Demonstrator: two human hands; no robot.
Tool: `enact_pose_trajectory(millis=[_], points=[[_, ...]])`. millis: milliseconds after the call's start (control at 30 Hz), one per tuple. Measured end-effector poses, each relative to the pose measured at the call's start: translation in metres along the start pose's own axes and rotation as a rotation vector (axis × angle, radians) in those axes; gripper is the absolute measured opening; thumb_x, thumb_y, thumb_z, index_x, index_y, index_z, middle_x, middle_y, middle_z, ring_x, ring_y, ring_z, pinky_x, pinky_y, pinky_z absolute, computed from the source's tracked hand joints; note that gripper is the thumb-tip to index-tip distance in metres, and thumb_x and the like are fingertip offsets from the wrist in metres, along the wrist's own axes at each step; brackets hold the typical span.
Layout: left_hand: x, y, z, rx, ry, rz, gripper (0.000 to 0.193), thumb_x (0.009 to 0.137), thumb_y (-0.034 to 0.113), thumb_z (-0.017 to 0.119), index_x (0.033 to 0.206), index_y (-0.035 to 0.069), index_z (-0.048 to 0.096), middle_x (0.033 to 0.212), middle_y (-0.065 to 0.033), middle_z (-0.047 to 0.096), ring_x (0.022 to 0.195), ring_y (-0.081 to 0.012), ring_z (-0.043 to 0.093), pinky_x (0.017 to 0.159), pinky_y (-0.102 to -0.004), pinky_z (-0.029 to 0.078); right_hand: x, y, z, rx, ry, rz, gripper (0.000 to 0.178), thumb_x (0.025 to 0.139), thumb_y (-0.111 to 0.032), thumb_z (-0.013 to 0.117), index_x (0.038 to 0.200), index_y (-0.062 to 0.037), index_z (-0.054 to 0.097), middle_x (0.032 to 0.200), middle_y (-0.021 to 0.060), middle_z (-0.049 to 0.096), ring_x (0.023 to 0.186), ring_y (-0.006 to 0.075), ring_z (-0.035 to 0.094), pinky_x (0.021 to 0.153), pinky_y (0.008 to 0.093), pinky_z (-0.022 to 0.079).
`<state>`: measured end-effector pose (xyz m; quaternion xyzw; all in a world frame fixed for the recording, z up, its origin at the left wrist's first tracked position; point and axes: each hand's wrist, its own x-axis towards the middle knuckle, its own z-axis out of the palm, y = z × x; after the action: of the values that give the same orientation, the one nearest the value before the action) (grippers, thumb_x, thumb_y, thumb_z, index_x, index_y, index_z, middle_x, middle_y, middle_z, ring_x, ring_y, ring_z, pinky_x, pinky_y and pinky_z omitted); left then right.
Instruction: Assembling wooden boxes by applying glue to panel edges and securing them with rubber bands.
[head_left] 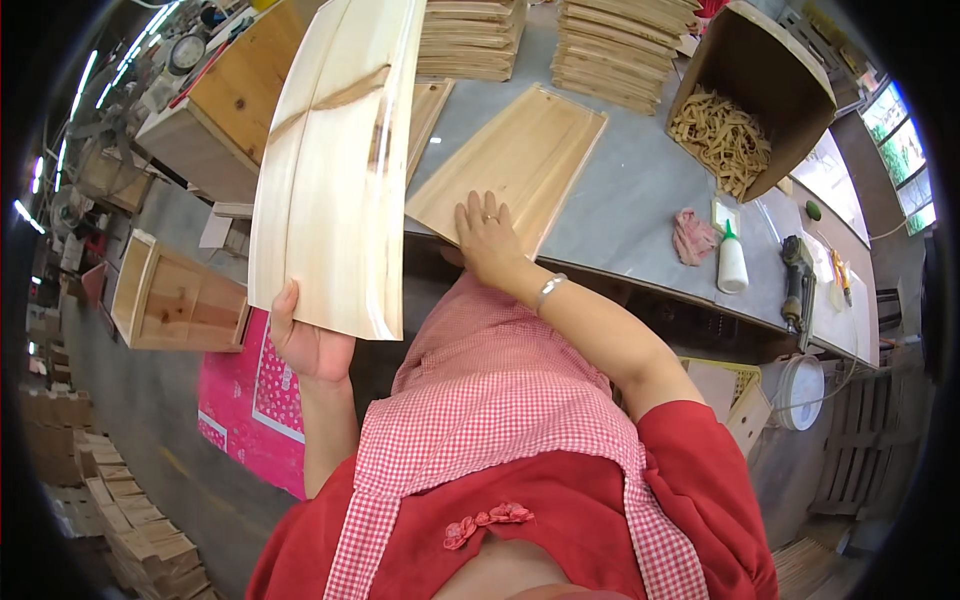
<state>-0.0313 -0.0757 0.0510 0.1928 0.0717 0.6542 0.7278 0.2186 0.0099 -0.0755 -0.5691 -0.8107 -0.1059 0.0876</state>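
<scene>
My left hand [312,345] grips the lower edge of a pale wooden panel [325,190], its thumb on the front face. The panel is raised upright off the table, with a brown knotty streak across its upper part and a groove down its length. My right hand [487,235] lies with fingers spread on a second wooden panel [535,150], a tapered one flat at the table's front edge. Part of another wooden board [425,115] shows behind the raised panel, which hides the rest of it.
Stacks of wooden panels [615,50] stand at the back of the grey table [640,180]. To the right are a cardboard box [790,75] of wood strips, a pink cloth [692,237], a white glue bottle [732,262] and a power tool [796,285]. A wooden box [190,300] stands left.
</scene>
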Motion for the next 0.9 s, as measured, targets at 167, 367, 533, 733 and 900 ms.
enact_pose_trajectory(millis=[167,367,533,733,900], points=[[-0.006,-0.011,-0.006,0.099,0.053,0.034,0.062,0.095,0.013,0.051,0.15,-0.002,0.027,0.149,-0.0179,0.042,0.138,-0.0313,0.041,0.116,-0.0497,0.032,-0.095,0.052,-0.021,0.048,0.024,-0.155,0.072,0.08,-0.013,0.065,0.144,0.0028,0.037,0.148,0.0281,0.036,0.137,0.0479,0.035,0.11,0.0566,0.033],[0.016,-0.037,0.002,0.302,0.175,-0.07,0.063,0.091,0.007,0.056,0.148,-0.002,0.031,0.144,-0.0183,0.046,0.132,-0.0306,0.047,0.112,-0.0484,0.038,-0.113,0.058,-0.051,0.205,-0.094,-0.008,0.073,0.078,-0.005,0.061,0.146,-0.0004,0.036,0.152,0.0239,0.033,0.142,0.0455,0.03,0.114,0.057,0.026],[0.042,-0.056,-0.003,0.508,0.181,-0.096,0.06,0.089,0.004,0.059,0.144,-0.002,0.035,0.14,-0.0171,0.049,0.128,-0.0297,0.051,0.104,-0.0449,0.047,-0.09,0.059,-0.038,0.257,-0.041,-0.016,0.073,0.078,-0.003,0.06,0.147,-0.0003,0.036,0.153,0.0233,0.032,0.142,0.0453,0.028,0.116,0.0568,0.022],[0.068,-0.07,-0.044,0.811,0.223,-0.054,0.067,0.085,-0.003,0.063,0.145,0.002,0.032,0.136,-0.0148,0.051,0.123,-0.0267,0.055,0.099,-0.0409,0.05,-0.089,0.059,-0.039,0.261,-0.075,-0.002,0.072,0.079,-0.003,0.059,0.147,0.0002,0.036,0.153,0.023,0.032,0.143,0.0449,0.027,0.116,0.0578,0.022],[0.08,-0.077,-0.071,1.038,0.179,-0.03,0.053,0.087,0.002,0.068,0.135,-0.003,0.045,0.125,-0.0114,0.056,0.112,-0.0189,0.057,0.094,-0.0329,0.048,-0.086,0.061,-0.042,0.302,-0.102,0.016,0.072,0.078,-0.004,0.06,0.146,0.0004,0.037,0.154,0.0226,0.031,0.144,0.0444,0.025,0.116,0.0581,0.021]])
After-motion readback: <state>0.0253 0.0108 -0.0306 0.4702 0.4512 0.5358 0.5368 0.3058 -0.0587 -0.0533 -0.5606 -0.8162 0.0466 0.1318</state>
